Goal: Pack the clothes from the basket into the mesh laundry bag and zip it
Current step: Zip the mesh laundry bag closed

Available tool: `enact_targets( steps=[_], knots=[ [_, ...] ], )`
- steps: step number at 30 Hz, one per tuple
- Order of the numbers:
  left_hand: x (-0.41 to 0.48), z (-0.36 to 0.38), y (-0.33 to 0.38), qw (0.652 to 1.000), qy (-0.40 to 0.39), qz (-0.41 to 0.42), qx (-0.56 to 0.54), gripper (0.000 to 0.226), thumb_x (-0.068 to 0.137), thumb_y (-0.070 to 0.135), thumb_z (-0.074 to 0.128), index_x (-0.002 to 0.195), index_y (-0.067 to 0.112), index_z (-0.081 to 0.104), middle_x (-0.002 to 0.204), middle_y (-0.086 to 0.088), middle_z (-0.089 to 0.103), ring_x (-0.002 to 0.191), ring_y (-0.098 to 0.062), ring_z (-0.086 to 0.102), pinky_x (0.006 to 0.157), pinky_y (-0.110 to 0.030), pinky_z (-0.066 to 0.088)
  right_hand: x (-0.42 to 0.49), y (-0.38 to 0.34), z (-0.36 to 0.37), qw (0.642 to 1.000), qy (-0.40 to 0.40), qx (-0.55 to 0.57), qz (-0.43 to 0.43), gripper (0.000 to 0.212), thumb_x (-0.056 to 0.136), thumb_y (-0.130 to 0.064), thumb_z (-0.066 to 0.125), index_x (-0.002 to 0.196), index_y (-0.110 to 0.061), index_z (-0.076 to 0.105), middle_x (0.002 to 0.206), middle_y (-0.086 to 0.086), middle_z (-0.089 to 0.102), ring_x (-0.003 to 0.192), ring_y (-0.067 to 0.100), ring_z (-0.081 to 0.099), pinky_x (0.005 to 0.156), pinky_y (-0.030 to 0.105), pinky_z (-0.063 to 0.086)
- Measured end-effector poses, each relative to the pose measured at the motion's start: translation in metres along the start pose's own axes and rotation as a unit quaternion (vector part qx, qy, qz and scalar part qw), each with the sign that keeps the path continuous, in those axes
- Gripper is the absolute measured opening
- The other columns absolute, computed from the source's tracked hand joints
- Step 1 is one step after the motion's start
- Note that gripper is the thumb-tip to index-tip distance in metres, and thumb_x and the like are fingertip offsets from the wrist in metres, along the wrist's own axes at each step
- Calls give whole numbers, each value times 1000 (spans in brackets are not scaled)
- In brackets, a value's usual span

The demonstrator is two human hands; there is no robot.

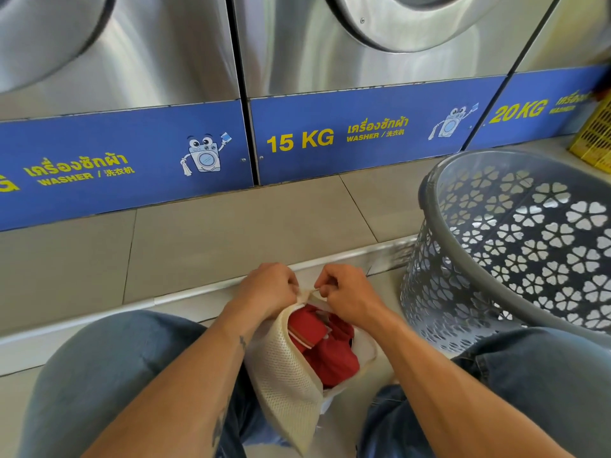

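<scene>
red clothes (325,352) in mesh bag (284,375), basket (515,246)

Laundromat setting here. Far side is a row of stainless steel washers (363,54) with round doors cut off at the top. Blue kick panels (132,153) run along their base with yellow text, "15 KG" in the middle and "20KG" to the right. Beige tiled floor (231,233) with a metal step edge (198,289). A yellow plastic crate (593,137) sits far right.
</scene>
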State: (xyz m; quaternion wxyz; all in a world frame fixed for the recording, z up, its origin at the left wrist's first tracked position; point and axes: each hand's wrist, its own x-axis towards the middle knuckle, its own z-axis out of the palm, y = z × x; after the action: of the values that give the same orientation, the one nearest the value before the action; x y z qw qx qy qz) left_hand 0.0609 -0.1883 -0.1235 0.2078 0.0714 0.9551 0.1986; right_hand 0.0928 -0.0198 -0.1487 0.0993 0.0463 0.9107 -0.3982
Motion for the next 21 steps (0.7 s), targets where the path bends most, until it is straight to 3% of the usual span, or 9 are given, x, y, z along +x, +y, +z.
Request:
enact_targets(
  steps=[3, 7, 11, 13, 15, 18, 21],
  knots=[
    [0, -5, 1, 998, 61, -10, -1, 20, 86, 26, 56, 89, 26, 75, 102, -3, 73, 96, -28, 66, 78, -34, 51, 2, -2, 0, 1000, 15, 11, -6, 26, 84, 3, 59, 76, -21, 66, 74, 5, 68, 63, 10, 57, 52, 11, 42],
    [-2, -6, 1, 998, 67, -10, -17, 20, 83, 26, 56, 84, 24, 76, 95, -1, 73, 88, -25, 65, 76, -34, 53, 0, -1, 2, 999, 29, 20, 4, 26, 84, 3, 60, 74, -20, 66, 71, -1, 64, 62, 8, 55, 50, 10, 41],
    [1, -8, 1, 993, -32, 15, -115, 25, 85, 21, 58, 98, 29, 77, 92, 4, 69, 86, -15, 61, 76, -26, 45, 1, -4, -1, 997, 56, 50, 3, 18, 83, -2, 66, 77, -17, 73, 74, -1, 71, 66, 7, 62, 55, 11, 47],
    [2, -4, 2, 986, -103, 20, -128, 33, 84, 25, 60, 113, 33, 74, 103, 0, 69, 88, -14, 60, 76, -24, 43, 0, -6, -2, 997, 59, 55, -7, 18, 80, -2, 66, 76, -18, 74, 74, -3, 72, 67, 7, 66, 56, 13, 50],
    [2, 1, 3, 984, -136, 12, -119, 34, 81, 33, 64, 115, 34, 72, 108, -2, 70, 87, -15, 62, 74, -25, 46, -3, -9, -1, 997, 55, 44, -18, 20, 79, -2, 63, 75, -18, 74, 72, -4, 72, 67, 9, 68, 55, 14, 51],
    [1, 4, 5, 991, -104, 2, -89, 28, 77, 39, 69, 104, 31, 74, 97, 0, 68, 81, -16, 64, 71, -27, 50, -7, -12, 2, 999, 36, 3, -36, 20, 78, -3, 60, 76, -17, 74, 70, -5, 70, 63, 8, 65, 51, 15, 48],
    [1, 5, 2, 1000, 3, -6, -26, 22, 78, 33, 64, 96, 29, 75, 106, 0, 72, 92, -23, 67, 80, -32, 54, -7, -12, 4, 999, 26, -33, -35, 14, 77, -7, 61, 76, -17, 71, 70, -8, 67, 63, 6, 62, 51, 17, 44]
  ],
)
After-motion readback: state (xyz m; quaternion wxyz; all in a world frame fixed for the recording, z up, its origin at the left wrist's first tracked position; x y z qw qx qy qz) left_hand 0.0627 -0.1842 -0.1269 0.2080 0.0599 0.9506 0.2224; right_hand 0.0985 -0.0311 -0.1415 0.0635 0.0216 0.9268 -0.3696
